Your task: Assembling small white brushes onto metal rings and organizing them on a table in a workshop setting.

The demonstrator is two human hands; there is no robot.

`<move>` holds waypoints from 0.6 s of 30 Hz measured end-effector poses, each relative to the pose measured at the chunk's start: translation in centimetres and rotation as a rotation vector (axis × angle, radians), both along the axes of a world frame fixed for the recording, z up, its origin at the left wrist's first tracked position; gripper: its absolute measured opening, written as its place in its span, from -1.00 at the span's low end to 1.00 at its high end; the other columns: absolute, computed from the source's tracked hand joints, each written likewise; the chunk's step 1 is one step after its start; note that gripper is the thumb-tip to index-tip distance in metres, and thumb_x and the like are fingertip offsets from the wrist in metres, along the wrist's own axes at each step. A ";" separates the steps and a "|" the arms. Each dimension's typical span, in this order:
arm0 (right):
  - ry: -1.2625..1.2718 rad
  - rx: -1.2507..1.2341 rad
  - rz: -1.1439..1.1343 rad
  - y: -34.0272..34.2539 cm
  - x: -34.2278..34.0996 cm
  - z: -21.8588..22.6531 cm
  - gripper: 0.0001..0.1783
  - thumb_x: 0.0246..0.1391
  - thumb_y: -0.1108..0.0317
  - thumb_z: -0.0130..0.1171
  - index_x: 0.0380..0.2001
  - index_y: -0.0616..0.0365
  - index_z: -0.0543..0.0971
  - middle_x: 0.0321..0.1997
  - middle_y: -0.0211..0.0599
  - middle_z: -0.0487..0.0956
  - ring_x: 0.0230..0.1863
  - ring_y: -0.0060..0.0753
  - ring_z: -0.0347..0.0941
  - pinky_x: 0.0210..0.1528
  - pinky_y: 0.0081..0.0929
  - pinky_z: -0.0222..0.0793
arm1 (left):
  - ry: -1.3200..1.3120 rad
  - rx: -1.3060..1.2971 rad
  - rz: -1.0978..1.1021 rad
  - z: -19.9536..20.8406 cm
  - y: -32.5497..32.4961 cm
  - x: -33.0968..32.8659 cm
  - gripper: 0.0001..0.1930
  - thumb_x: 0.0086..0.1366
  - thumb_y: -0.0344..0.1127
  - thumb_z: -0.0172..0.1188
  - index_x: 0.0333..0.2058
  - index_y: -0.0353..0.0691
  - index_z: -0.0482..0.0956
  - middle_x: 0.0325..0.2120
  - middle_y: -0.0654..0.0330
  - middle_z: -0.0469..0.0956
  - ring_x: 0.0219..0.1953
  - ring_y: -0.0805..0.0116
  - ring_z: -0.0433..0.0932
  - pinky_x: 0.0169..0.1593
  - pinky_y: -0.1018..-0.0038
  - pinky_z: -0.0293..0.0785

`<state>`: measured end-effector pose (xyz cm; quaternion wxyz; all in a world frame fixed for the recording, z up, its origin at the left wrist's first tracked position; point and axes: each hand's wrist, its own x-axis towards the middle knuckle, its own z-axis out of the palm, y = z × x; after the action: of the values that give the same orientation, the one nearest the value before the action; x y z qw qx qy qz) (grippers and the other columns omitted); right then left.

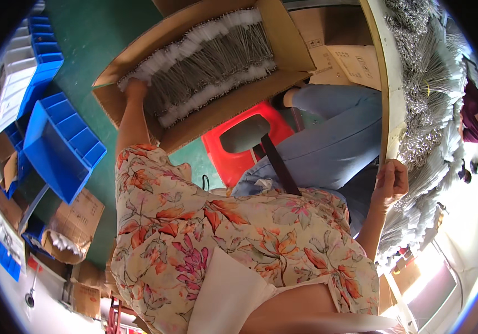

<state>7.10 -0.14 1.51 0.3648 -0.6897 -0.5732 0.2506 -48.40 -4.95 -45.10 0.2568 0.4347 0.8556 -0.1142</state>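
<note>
My left hand (135, 87) reaches into the left end of a tilted cardboard box (180, 136). Its fingers disappear among the white ends there, so their grip is hidden. The box holds rows of thin metal wire pieces (211, 58), capped by whitish, plastic-looking ends (194, 39) along both sides. Over on the right, my right hand (392, 182) is at the rim of a table (385, 106), fingers curled around the table edge. Close beyond it lies a large heap of similar wire pieces (425, 94), with shiny hooked or looped ends.
Below the box stands a red plastic stool (222, 158), beside my legs in jeans (328, 142). Blue plastic bins (63, 145) and an opened carton (75, 225) are at the left. Another carton (356, 64) sits under the table. Someone in dark red (472, 114) is at the far right.
</note>
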 end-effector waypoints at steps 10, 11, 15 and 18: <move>0.006 -0.017 -0.040 0.0 0.3 0.4 -0.91 0.06 0.48 0.01 -0.47 0.26 0.47 -0.62 -0.44 0.39 -0.69 -0.75 0.15 -0.66 -0.82 0.02 | 0.008 -0.077 -0.599 -6.8 0.3 -1.4 -0.67 0.08 -0.30 0.08 -0.19 -0.36 0.46 -0.20 -0.19 0.44 -0.09 -0.04 0.42 -0.04 0.23 0.36; 0.015 -0.078 -0.001 0.1 0.2 0.6 -0.90 0.05 0.48 0.01 -0.48 0.26 0.47 -0.61 -0.45 0.39 -0.68 -0.75 0.16 -0.65 -0.81 0.04 | 0.025 -0.088 -0.601 -6.9 -0.8 -2.0 -0.67 0.08 -0.30 0.08 -0.19 -0.36 0.46 -0.20 -0.19 0.44 -0.09 -0.04 0.42 -0.04 0.23 0.36; 0.038 -0.087 0.020 0.0 0.6 0.5 -0.89 0.05 0.46 0.02 -0.47 0.28 0.47 -0.62 -0.44 0.39 -0.67 -0.72 0.17 -0.64 -0.80 0.05 | -0.129 0.317 -0.021 -4.2 -3.5 0.9 -0.64 0.05 -0.22 0.16 -0.21 -0.32 0.45 -0.26 -0.13 0.48 -0.14 -0.06 0.43 -0.07 0.19 0.35; 0.108 -0.113 0.115 0.4 0.2 0.4 -0.89 0.04 0.47 0.02 -0.47 0.29 0.47 -0.61 -0.43 0.38 -0.67 -0.72 0.17 -0.64 -0.80 0.05 | -0.034 0.384 0.228 2.1 -4.6 5.1 -0.68 0.04 -0.23 0.18 -0.24 -0.26 0.46 -0.29 -0.09 0.49 -0.20 -0.04 0.45 -0.10 0.19 0.36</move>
<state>7.27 0.24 1.88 0.3405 -0.6605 -0.5764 0.3399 -43.35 -9.56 -42.95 0.1948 0.3780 0.9008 0.0879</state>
